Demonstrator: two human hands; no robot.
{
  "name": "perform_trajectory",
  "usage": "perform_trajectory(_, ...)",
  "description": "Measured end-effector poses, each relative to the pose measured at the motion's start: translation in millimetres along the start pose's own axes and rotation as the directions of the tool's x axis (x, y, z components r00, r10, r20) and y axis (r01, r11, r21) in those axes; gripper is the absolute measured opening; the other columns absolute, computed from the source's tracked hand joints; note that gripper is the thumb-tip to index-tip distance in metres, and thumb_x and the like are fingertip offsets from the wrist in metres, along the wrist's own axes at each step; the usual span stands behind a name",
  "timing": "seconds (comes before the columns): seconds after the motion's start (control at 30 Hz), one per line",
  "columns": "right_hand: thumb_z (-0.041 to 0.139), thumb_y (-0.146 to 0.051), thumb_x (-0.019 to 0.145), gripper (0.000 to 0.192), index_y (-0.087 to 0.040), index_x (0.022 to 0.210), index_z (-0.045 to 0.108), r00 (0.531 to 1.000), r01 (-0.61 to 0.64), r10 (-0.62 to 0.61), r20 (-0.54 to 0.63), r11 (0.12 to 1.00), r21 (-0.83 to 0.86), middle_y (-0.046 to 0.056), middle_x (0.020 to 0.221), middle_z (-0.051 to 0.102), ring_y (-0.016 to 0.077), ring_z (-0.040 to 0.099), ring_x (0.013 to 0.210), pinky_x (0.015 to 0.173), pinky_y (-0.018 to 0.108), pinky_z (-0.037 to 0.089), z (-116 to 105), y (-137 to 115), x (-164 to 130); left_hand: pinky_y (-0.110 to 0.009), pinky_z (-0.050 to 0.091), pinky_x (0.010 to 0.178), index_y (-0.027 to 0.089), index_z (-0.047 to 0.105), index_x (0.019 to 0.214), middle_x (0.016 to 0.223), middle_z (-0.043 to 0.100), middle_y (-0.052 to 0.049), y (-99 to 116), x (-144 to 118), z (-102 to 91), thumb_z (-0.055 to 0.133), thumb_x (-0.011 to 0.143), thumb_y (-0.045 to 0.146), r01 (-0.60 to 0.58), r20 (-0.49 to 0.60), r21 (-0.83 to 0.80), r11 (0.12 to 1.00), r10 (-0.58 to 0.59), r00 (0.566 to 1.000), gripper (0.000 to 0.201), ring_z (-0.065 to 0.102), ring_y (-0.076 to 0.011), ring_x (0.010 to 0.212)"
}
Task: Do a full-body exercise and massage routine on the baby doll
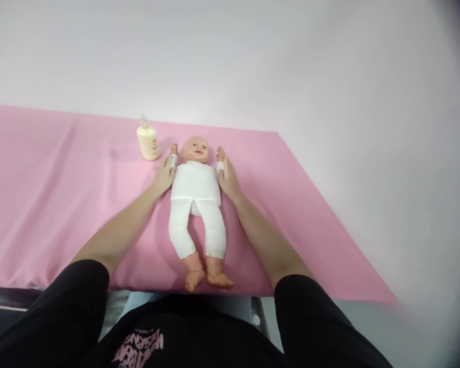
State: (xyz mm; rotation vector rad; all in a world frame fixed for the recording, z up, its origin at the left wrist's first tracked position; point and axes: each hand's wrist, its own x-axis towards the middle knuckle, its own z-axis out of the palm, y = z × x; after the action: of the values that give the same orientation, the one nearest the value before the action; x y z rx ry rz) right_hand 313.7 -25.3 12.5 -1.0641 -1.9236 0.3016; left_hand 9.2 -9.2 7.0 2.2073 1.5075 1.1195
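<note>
Head view, looking down the length of a baby doll (196, 197) that lies on its back on a pink sheet (61, 194) spread over the worktop. The doll's head points away from the person and its bare feet reach the near edge of the sheet. It wears a white top and white leggings; both its arms are raised beside its head, each with a white cuff at the wrist.

The left hand (163, 176) lies flat with its fingers extended, pressed against the doll's side at the shoulder, the fingertips reaching the white cuff of the raised arm on that side. The right hand (227, 176) mirrors it on the other side, palm against the doll's torso and fingers stretched up to the other cuff. Neither hand is clenched or wrapped around anything; both rest open against the doll, bracketing its upper body between them.

A cream-coloured lotion bottle (147, 139) with a pump top stands upright on the sheet, just beyond the left hand and near the doll's head, apart from both.

Both forearms are bare, coming out of black sleeves (80, 306). The person's black shirt, with pink lettering on it, fills the bottom of the view. Behind the sheet rises a plain pale wall (230, 61).
</note>
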Motion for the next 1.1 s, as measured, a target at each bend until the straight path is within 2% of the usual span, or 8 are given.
perform_trajectory(0.17,0.043,-0.054,0.103,0.074,-0.023,0.167,0.021,0.987,-0.154,0.157,-0.027,0.985,0.081,0.009,0.169,0.039,0.0291,0.038,0.156,0.132,0.059,0.029,-2,4,-2,-0.064,0.039,0.119,0.014,0.045,0.157,0.146,0.06,-0.022,2,2,0.4,0.041,0.102,0.04,0.153,0.013,0.092,0.984,-0.155,0.988,0.061,0.055,-0.0405,0.138)
perform_trajectory(0.33,0.05,-0.05,0.098,0.071,-0.025,0.162,0.032,0.958,-0.28,0.287,-0.032,0.951,0.134,0.009,0.162,0.049,0.0295,0.047,0.151,0.129,0.059,0.034,-2,11,-4,-0.067,0.035,0.119,0.017,0.049,0.154,0.144,0.061,-0.021,1,3,1.9,0.046,0.099,0.034,0.179,-0.001,0.051,0.983,-0.179,0.984,0.057,0.052,-0.0417,0.14)
perform_trajectory(0.53,0.051,-0.057,0.098,0.081,-0.022,0.164,0.02,0.982,-0.108,0.127,-0.142,0.985,0.135,0.015,0.168,0.039,0.0297,0.038,0.156,0.13,0.058,0.032,-2,4,-2,-0.056,0.042,0.119,0.019,0.039,0.152,0.148,0.05,-0.02,2,-2,0.5,0.07,0.085,0.031,0.077,-0.145,-0.18,0.981,-0.104,0.984,0.075,0.051,-0.0363,0.139)
perform_trajectory(0.67,0.048,-0.056,0.099,0.076,-0.019,0.161,0.023,0.978,-0.003,0.021,-0.208,0.996,0.086,0.02,0.164,0.041,0.0308,0.041,0.155,0.128,0.057,0.037,0,-3,-5,-0.051,0.048,0.113,0.019,0.026,0.156,0.148,0.047,-0.022,12,-6,-4.7,0.073,0.087,0.051,-0.102,-0.272,-0.194,0.976,0.046,0.961,0.09,0.054,-0.0333,0.133)
perform_trajectory(0.73,0.048,-0.054,0.1,0.071,-0.018,0.158,0.028,0.977,0.053,-0.043,-0.208,0.998,0.042,0.021,0.16,0.047,0.0317,0.046,0.151,0.126,0.056,0.04,0,-6,-9,-0.052,0.046,0.114,0.017,0.028,0.154,0.145,0.049,-0.022,18,-8,-7.7,0.068,0.089,0.06,-0.178,-0.293,-0.159,0.971,0.126,0.948,0.088,0.055,-0.0332,0.133)
perform_trajectory(0.83,0.046,-0.054,0.1,0.066,-0.018,0.155,0.037,0.978,0.136,-0.137,-0.16,0.991,-0.022,0.02,0.151,0.056,0.0339,0.054,0.143,0.122,0.057,0.045,0,-10,-13,-0.053,0.043,0.118,0.017,0.042,0.146,0.138,0.057,-0.019,25,-13,-11.1,0.061,0.09,0.069,-0.255,-0.251,-0.087,0.963,0.226,0.941,0.079,0.056,-0.0338,0.132)
perform_trajectory(0.93,0.045,-0.055,0.099,0.066,-0.022,0.155,0.039,0.975,0.202,-0.208,-0.077,0.976,-0.076,0.017,0.149,0.06,0.0342,0.057,0.14,0.121,0.058,0.046,0,-13,-16,-0.054,0.045,0.116,0.018,0.051,0.14,0.132,0.062,-0.018,29,-16,-12.0,0.056,0.091,0.07,-0.314,-0.138,-0.025,0.949,0.308,0.941,0.072,0.059,-0.0349,0.128)
perform_trajectory(1.1,0.03,-0.049,0.105,0.065,-0.022,0.164,0.027,0.977,0.195,-0.203,-0.062,0.973,-0.126,0.016,0.159,0.05,0.033,0.047,0.149,0.127,0.06,0.038,4,-12,-14,-0.059,0.038,0.12,0.011,0.035,0.157,0.15,0.055,-0.025,28,-13,-7.8,0.04,0.101,0.063,-0.292,-0.075,-0.009,0.956,0.291,0.954,0.077,0.054,-0.0386,0.138)
